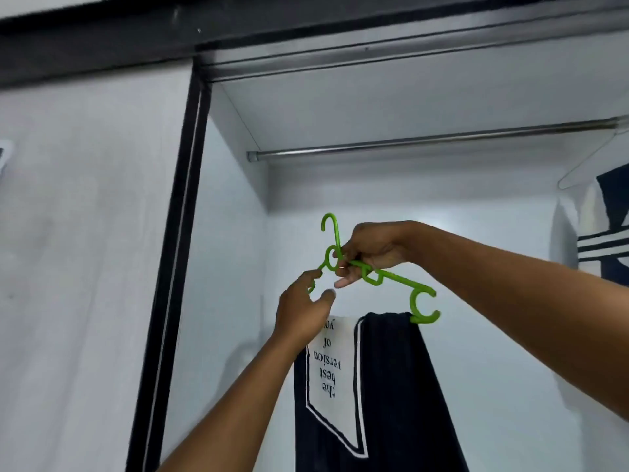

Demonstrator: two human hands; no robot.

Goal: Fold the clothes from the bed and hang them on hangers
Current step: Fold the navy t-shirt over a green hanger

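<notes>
Hanger [391, 277] with shirt [391, 386] held below the rod [408, 143], frame centre.
Right hand [377, 250] pinched its neck; left hand [301, 311] was loosely spread, fingertips at its left end.

we see a metal rail [408, 139] crossing the open wardrobe [238, 199] under its top panel; at its far right end a white hanger [589, 165] hangs, bearing a navy-and-white striped garment [599, 240].

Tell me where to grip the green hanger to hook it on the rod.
Grip the green hanger at its ring under the hook, from the right, where the right hand pinches it: the hook points up, free, and the navy garment hangs below.
</notes>
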